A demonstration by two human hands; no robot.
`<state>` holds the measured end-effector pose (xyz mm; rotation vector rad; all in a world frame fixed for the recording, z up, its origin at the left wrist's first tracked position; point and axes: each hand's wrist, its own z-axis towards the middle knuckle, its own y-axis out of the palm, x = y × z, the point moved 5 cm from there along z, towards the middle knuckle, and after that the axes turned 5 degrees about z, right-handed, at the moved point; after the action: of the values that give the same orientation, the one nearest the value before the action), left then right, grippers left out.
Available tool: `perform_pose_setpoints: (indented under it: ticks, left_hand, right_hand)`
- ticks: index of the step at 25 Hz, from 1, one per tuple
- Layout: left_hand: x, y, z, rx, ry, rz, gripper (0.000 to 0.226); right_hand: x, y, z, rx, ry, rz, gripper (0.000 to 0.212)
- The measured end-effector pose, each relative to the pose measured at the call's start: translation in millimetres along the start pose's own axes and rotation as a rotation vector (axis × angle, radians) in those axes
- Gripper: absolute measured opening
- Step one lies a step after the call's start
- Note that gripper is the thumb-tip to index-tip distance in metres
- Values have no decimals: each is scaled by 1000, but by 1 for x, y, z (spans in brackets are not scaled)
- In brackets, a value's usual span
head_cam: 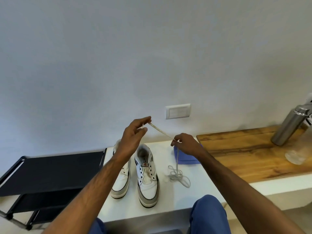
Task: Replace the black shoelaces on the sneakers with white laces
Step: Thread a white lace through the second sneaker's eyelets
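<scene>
Above the white table [168,208], the left hand [133,132] pinches 1 end of a pale white flat shoelace [160,130] between thumb and fingertips, while the right hand [185,144] pinches the same lace lower down, so a short span runs taut between them; the rest hangs from the right hand and ends in a loose tangle [177,176] lying on the table just beside the shoes. 2 white leather sneakers with grey toe bumpers and dark trim stand side by side, toes toward the person: the right-side sneaker [146,176] shows bare eyelets and an open tongue with no lace of any colour, and the left-side sneaker [120,179] is partly hidden by the left forearm, though the eyelets that show look bare too. Judging from this, the black laces are already out, and no black lace is visible anywhere; threading the white lace has not begun on either shoe, so most of the work remains, and only 1 white lace can be made out. Beyond the right hand lies a flat blue-violet cloth or pouch [187,157]; whether it holds anything I cannot tell. On the wooden slab [236,147] to the right stand a brushed steel bottle [287,127], lid on, and a clear glass tumbler [295,157] that looks empty.
</scene>
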<state>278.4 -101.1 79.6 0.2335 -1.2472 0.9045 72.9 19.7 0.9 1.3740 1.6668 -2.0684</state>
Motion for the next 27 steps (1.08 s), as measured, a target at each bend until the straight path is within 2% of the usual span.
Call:
perform_pose_setpoints:
  ticks: [2, 3, 5, 7, 8, 9, 11, 13, 15, 16, 19, 21, 22, 25, 27]
  left_hand:
    - [4, -7, 4, 123, 26, -41, 52]
    - [4, -16, 6, 232, 3, -68, 57]
    - [-4, -42, 9, 474, -85, -80, 61]
    - [-24, -66, 6, 587, -193, 7, 57]
    - [-36, -72, 4, 552, -241, 64, 52]
    - [-47, -70, 1, 445, -264, 115, 45]
    - [-54, -41, -9, 95, -248, 208, 37]
    - [-46, 3, -20, -182, -113, 344, 42]
    - [-36, 35, -22, -287, 19, 448, 43]
    - [-32, 43, -22, -308, 47, 485, 37]
    - [-31, 40, -17, -313, -27, 465, 2]
    - [-27, 29, -17, -223, -33, 433, 22]
    - [-26, 17, -15, -82, -83, 322, 25]
    - [-51, -34, -17, 478, -403, -313, 30]
    - [-73, -64, -27, 657, -526, -465, 34]
  right_hand:
    - [6, -3, -4, -1, 41, 364, 22]
    - [7, -6, -6, -15, 43, 468, 23]
    - [12, -11, -12, -33, 65, 539, 22]
    - [22, -14, -14, -39, 98, 603, 21]
    - [26, -13, -15, -52, 106, 628, 22]
    - [26, -11, -16, -82, 107, 648, 24]
    - [13, 1, -20, -187, 85, 672, 27]
    - [-13, 16, -25, -311, 32, 657, 26]
    - [-40, 26, -28, -389, -15, 631, 23]
    - [-49, 27, -28, -400, -29, 632, 23]
    - [-56, 22, -27, -419, -50, 697, 27]
    - [-49, 17, -29, -437, -45, 779, 26]
    - [-44, 15, -28, -426, -32, 823, 27]
    - [-18, 8, -26, -315, 52, 924, 31]
    - [6, 1, -24, -201, 119, 896, 32]
